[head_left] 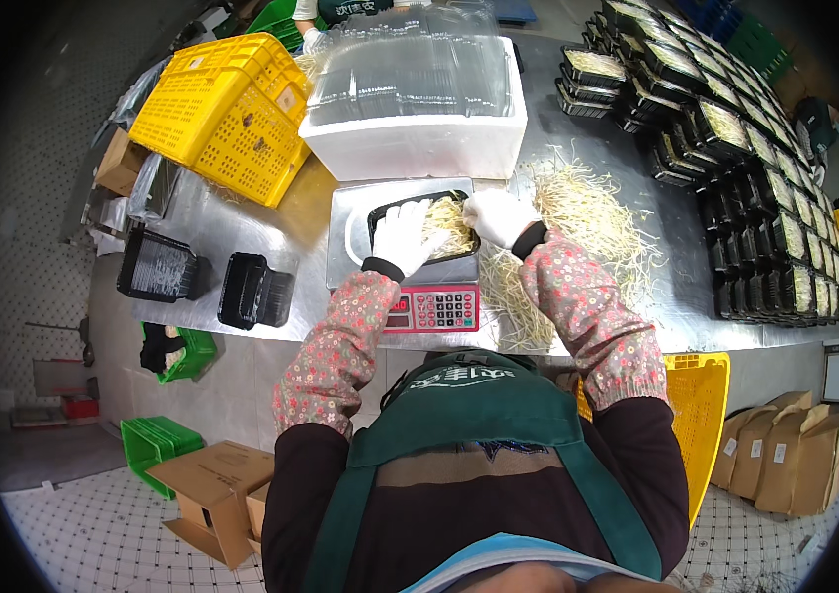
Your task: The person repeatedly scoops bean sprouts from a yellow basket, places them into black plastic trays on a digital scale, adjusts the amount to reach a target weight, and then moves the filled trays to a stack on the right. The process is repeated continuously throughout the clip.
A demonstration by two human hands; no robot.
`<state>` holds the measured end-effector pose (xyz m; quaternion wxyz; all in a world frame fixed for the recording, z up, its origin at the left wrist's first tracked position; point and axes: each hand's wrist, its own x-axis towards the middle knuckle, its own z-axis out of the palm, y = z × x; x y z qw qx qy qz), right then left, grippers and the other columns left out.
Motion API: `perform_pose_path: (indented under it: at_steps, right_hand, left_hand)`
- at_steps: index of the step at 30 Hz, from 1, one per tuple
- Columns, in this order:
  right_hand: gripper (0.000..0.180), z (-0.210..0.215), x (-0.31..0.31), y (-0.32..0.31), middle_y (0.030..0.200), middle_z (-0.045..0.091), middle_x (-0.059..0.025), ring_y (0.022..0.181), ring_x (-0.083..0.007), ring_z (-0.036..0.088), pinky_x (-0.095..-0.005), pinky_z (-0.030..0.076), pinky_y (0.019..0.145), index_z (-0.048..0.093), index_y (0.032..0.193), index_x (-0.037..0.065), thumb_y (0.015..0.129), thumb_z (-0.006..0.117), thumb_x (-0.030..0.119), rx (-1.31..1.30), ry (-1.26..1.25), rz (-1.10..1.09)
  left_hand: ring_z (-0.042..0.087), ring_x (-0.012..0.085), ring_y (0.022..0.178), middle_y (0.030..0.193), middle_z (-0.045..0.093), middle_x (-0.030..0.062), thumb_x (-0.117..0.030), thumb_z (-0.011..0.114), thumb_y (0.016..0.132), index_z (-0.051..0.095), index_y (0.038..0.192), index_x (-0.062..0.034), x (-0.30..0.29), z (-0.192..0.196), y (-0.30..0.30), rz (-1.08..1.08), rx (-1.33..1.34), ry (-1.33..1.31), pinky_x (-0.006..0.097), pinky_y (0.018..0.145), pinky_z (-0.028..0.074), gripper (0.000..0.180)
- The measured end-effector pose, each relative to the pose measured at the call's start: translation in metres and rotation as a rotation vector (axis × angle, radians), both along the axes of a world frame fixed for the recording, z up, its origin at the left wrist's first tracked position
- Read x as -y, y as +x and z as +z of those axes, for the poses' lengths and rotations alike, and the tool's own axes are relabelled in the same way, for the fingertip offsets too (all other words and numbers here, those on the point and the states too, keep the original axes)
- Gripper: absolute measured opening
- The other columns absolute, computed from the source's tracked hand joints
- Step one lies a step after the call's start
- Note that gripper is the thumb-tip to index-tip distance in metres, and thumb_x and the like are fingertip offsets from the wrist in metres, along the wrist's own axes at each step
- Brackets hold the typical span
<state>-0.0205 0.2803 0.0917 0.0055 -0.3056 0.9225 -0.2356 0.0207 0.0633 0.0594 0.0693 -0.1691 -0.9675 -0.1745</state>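
Note:
A black plastic tray (377, 221) of pale bean sprouts (447, 225) sits on the metal plate of a scale (348, 259) with a red keypad (444, 308). My left hand (405, 235), in a white glove, lies over the left part of the tray, its fingers stretched out across the sprouts. My right hand (499, 217), also gloved, is at the tray's right end with its fingers curled together; what they hold, if anything, is hidden. Just right of the scale, a large loose heap of bean sprouts (587, 222) spreads over the steel table.
Behind the scale stands a white foam box (415, 148) with stacked clear plastic lids (410, 79). A yellow crate (227, 114) tilts at the left, above stacked empty black trays (158, 265). Filled trays (726, 133) are piled at the right. Across the table, another person's gloved hand (313, 40) shows.

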Motion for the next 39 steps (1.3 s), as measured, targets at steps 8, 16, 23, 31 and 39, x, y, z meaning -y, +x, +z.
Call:
perform_pose_path:
  at_steps: [8,16,23,31,39]
  right_hand:
    - [0.021,0.029,-0.105,-0.004,0.081,0.067,-0.0196,0.076,-0.0333,0.065,-0.0407,0.051,0.069,0.071,0.086,0.003,0.079,0.069,0.023,0.173,0.050,-0.213]
    - [0.059,0.036,-0.011,0.025,0.108,0.065,-0.0185,0.104,-0.0339,0.060,-0.0418,0.047,0.090,0.055,0.127,0.008,0.081,0.069,0.041,-0.166,-0.224,0.039]
    - [0.040,-0.018,0.022,-0.018,0.114,0.064,-0.0150,0.111,-0.0305,0.058,-0.0384,0.045,0.097,0.063,0.119,0.006,0.080,0.068,0.011,0.002,-0.214,0.298]
    - [0.058,-0.010,0.024,0.014,0.131,0.051,-0.0266,0.124,-0.0403,0.047,-0.0451,0.035,0.107,0.047,0.133,-0.003,0.088,0.061,0.030,-0.264,-0.284,-0.072]
    - [0.082,-0.047,0.062,0.036,0.130,0.051,-0.0321,0.123,-0.0424,0.050,-0.0461,0.028,0.112,0.041,0.135,-0.011,0.092,0.040,0.059,-0.177,0.066,-0.116]
  left_hand:
    - [0.042,0.0353,0.130,0.138,0.047,0.0232,-0.033,0.083,0.071,0.036,0.142,0.0045,0.025,0.020,0.028,-0.049,0.145,0.528,0.043,0.109,0.033,0.094]
    - [0.041,0.0266,0.135,0.142,0.046,0.0180,-0.003,0.056,0.092,0.044,0.140,-0.0010,0.070,-0.001,0.038,0.090,-0.038,0.698,0.036,0.113,0.030,0.050]
    - [0.040,0.0330,0.134,0.137,0.048,0.0193,-0.007,0.066,0.085,0.061,0.123,-0.0051,0.056,-0.014,0.036,0.077,-0.192,0.440,0.039,0.111,0.033,0.039]
    - [0.031,0.0397,0.137,0.146,0.036,0.0242,-0.041,0.070,0.080,0.031,0.146,0.0025,0.024,0.014,0.037,0.002,-0.149,0.179,0.050,0.116,0.018,0.088]
    - [0.052,0.0283,0.111,0.121,0.055,0.0102,-0.033,0.055,0.083,0.047,0.133,-0.0053,0.001,-0.006,-0.003,-0.087,-0.101,-0.122,0.046,0.093,0.042,0.058]
